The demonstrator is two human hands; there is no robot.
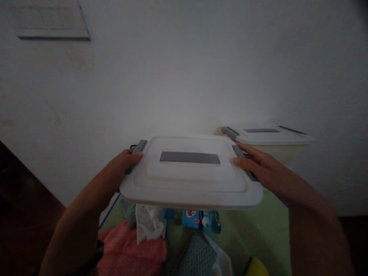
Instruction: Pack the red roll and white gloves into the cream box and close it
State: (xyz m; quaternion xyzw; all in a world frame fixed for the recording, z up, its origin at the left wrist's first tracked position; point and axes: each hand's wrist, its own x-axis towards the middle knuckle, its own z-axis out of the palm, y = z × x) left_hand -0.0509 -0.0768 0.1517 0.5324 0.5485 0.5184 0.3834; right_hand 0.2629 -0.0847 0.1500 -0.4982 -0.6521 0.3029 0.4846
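A white plastic storage-box lid (pixel 189 180) with a grey strip in its middle is held level in front of me, above the green surface. My left hand (pixel 128 163) grips its left edge at a grey latch (pixel 140 146), thumb on top. On the opposite edge, my right hand (pixel 255 163) grips by the other grey latch (pixel 240 151), with the thumb over the top. The fingers underneath are hidden on both sides. Whether a box body hangs under the lid cannot be seen.
A second lidded white box (pixel 276 136) stands behind on the right, against the wall (pixel 184 76). On the green surface (pixel 247 222) lie a blue-labelled bottle (pixel 198 220), a red cloth (pixel 132 249), a white spray nozzle (pixel 155 222), a grey-green textured cloth (pixel 198 251) and something yellow (pixel 257 267).
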